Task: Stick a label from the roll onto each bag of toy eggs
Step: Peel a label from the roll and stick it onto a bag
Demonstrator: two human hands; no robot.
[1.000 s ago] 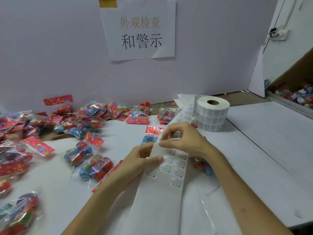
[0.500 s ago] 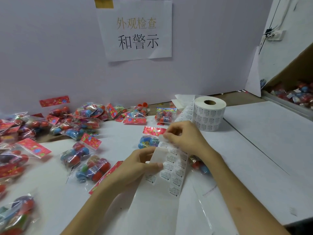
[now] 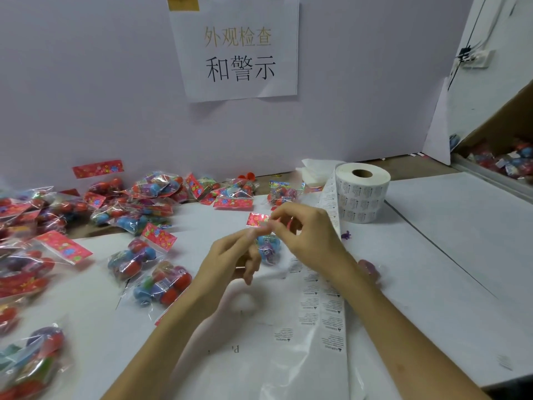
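Now up off the tabletop (image 3: pixel 432 255) and pinching with the right hand (image 3: pixel 305 235), fingers curled on what looks like a small pale label (image 3: pixel 261 228), too blurred to swear to. Meeting it at the fingertips with the left hand (image 3: pixel 230 255); cannot tell whether gripping or merely touching.

Hovering right over the bag of toy eggs (image 3: pixel 268 249) lying mid-tabletop, red header (image 3: pixel 257 219) towards the far edge. Working with the roll (image 3: pixel 362 194) standing near the far edge, right of centre, and the backing strip (image 3: pixel 323 298) trailing to the near edge beneath the right forearm.

Plenty to go wrong from here. Could curl the sticky side onto itself or a fingertip, with two hands crowding so small a piece. Could land crooked or wrinkled on slippery film over round eggs. Could snag the strip with a careless forearm and tip the roll. Could also lose count among the heap of bags (image 3: pixel 121 203) along the left edge and skip one or label it twice.
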